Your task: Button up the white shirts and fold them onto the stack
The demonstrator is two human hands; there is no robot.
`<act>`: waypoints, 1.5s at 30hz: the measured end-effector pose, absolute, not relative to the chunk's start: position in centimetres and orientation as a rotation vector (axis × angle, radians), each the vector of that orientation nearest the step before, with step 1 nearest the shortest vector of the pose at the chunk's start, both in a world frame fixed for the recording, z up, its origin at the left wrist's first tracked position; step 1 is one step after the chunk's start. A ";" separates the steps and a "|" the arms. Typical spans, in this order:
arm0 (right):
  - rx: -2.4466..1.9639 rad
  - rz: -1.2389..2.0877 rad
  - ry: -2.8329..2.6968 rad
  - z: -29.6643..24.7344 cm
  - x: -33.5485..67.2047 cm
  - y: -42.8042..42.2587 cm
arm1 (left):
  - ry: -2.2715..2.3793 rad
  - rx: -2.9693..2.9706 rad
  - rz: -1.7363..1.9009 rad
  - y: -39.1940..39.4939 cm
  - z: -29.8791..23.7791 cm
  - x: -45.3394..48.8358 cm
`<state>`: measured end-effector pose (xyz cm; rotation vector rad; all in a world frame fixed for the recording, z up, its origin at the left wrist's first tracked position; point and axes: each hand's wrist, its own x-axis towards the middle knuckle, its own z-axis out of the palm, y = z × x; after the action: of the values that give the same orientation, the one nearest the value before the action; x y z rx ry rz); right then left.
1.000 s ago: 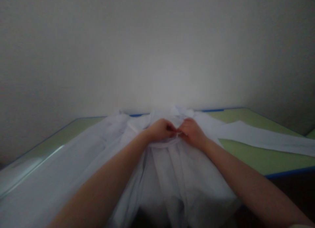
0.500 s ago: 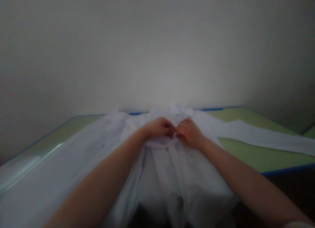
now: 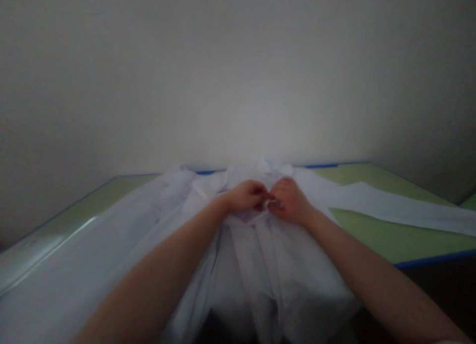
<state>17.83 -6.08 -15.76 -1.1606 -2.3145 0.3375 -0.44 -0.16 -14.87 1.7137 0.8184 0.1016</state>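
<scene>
The pinched edge could slip, since so little of the white cloth seems caught, and its hanging weight might drag it free. Left hand and right hand appear closed on it, fingertips meeting. Cloth spreads left of the grip, bunches just beyond, and hangs on the near side, past the edge of the bench.

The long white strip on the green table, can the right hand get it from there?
Probably yes: only white cloth shows between the right hand and the strip. That hand seems to be pinching the cloth, though, so it would likely have to let go.
</scene>
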 end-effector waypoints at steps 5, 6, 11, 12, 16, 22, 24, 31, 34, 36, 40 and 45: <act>-1.141 0.244 -2.389 -15.8 17.9 -6.0 | 0.896 1.741 0.066 -0.4 -14.5 0.1; -1.125 0.229 -2.403 -15.7 17.9 -6.0 | 0.903 1.747 0.060 -0.5 -14.5 0.2; -1.042 0.173 -2.466 -15.3 17.8 -6.0 | 0.940 1.751 0.020 -0.5 -14.7 0.4; -1.029 0.170 -2.472 -15.2 17.8 -6.0 | 0.950 1.742 0.019 -0.5 -14.7 0.5; -1.087 0.165 -2.424 -15.0 18.0 -6.0 | 1.016 1.682 0.041 -0.4 -15.0 0.7; -1.301 0.233 -2.244 -15.6 17.7 -6.1 | 1.110 1.639 0.121 -0.4 -14.9 0.9; -1.344 0.244 -2.230 -15.7 17.5 -6.1 | 1.129 1.625 0.109 -0.4 -14.9 0.9; -1.244 0.191 -2.330 -15.4 17.9 -5.8 | 1.165 1.623 0.103 -0.6 -15.2 1.1; -1.159 0.150 -2.393 -15.3 18.5 -5.4 | 1.190 1.622 0.084 -0.8 -15.3 1.2; -1.117 0.109 -2.448 -15.1 18.9 -5.1 | 1.190 1.611 0.062 -0.9 -15.4 1.2; -1.078 0.051 -2.505 -14.9 19.2 -4.9 | 1.198 1.543 0.062 -0.9 -15.9 1.2; -1.141 0.142 -2.375 -15.8 19.3 -5.2 | 1.096 1.498 0.075 -0.5 -15.9 0.5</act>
<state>19.35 -5.16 -15.81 -1.1409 -2.3754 0.1421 0.46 -0.48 -15.85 1.4977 1.0963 0.0752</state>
